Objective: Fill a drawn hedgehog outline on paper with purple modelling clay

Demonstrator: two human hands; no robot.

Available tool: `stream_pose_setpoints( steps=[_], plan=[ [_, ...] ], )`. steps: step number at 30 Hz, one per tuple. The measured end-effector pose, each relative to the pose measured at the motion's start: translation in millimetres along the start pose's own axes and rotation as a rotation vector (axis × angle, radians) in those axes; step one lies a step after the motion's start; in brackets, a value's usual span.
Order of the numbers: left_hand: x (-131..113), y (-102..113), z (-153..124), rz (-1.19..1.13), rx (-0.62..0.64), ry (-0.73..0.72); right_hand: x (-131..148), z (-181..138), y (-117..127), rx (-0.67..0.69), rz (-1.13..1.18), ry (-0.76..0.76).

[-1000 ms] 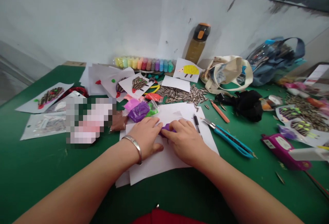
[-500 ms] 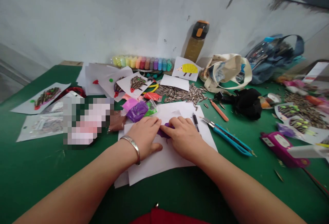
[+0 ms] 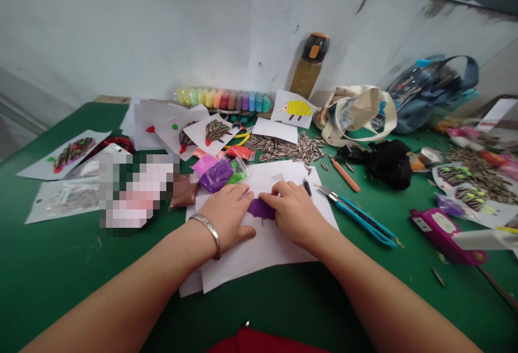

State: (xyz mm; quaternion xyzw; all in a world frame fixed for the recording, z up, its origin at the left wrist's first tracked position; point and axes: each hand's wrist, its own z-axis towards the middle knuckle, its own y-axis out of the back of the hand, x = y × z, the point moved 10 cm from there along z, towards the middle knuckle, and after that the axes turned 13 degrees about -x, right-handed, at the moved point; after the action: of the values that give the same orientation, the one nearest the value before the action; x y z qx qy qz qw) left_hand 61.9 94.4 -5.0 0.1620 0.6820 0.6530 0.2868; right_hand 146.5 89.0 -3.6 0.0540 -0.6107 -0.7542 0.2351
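Note:
A flattened patch of purple clay (image 3: 261,209) lies on a white sheet of paper (image 3: 259,250) in front of me. My left hand (image 3: 227,215), with a silver bangle at the wrist, lies flat on the paper with its fingertips at the clay's left edge. My right hand (image 3: 294,211) presses the clay from the right, fingers curled down onto it. A bag of purple clay (image 3: 216,175) sits just beyond my left hand.
A blue utility knife (image 3: 360,216), a black pen (image 3: 307,187) and an orange tool (image 3: 343,174) lie to the right. Sunflower seeds (image 3: 287,148), clay tubs (image 3: 222,98), a bottle (image 3: 309,64), bags (image 3: 360,113) and seed pictures (image 3: 68,153) crowd the green table (image 3: 60,266).
My right hand has shifted slightly right and back, uncovering more of the purple clay, which now looks wider and flatter. My left hand has stayed in place.

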Motion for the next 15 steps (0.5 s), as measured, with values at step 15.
stream_pose_setpoints(
  steps=[15],
  plan=[
    [-1, 3, 0, -0.044, -0.02, 0.008, 2, 4, -1, 0.011, 0.033, -0.002]
  ],
)
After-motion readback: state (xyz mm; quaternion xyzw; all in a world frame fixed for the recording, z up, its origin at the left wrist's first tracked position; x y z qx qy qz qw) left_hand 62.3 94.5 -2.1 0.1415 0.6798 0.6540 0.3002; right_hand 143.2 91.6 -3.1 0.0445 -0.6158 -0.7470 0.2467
